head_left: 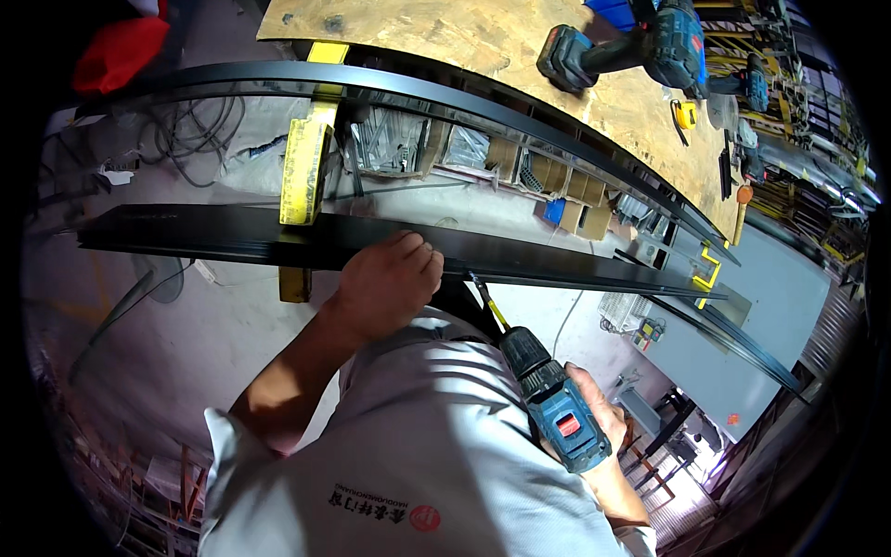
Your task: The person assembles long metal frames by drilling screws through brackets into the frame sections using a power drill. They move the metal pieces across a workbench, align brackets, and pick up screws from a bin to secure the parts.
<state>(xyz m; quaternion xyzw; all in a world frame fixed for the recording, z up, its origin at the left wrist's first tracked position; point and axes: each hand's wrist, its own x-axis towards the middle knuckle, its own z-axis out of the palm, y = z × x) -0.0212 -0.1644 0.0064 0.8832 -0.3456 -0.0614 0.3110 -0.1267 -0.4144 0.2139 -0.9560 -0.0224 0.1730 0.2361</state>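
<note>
A long black metal profile (538, 258) lies across in front of me. My left hand (390, 283) is closed, its fingers curled at the profile's near edge; their undersides are hidden. My right hand (597, 408) grips a blue and black cordless drill (548, 395), with the handle mostly out of sight. From its chuck a long bit with a yellow shank (492, 304) slants up and left. The tip meets the profile's near edge, just right of my left hand, or stops very close to it.
Yellow supports (304, 172) carry the profile, and a second dark bar (427, 85) runs beyond it. On the wooden bench (427, 32) lie another cordless drill (650, 51) and a yellow tape measure (685, 115). Boxes of parts (583, 200) sit below; cables (195, 130) coil at left.
</note>
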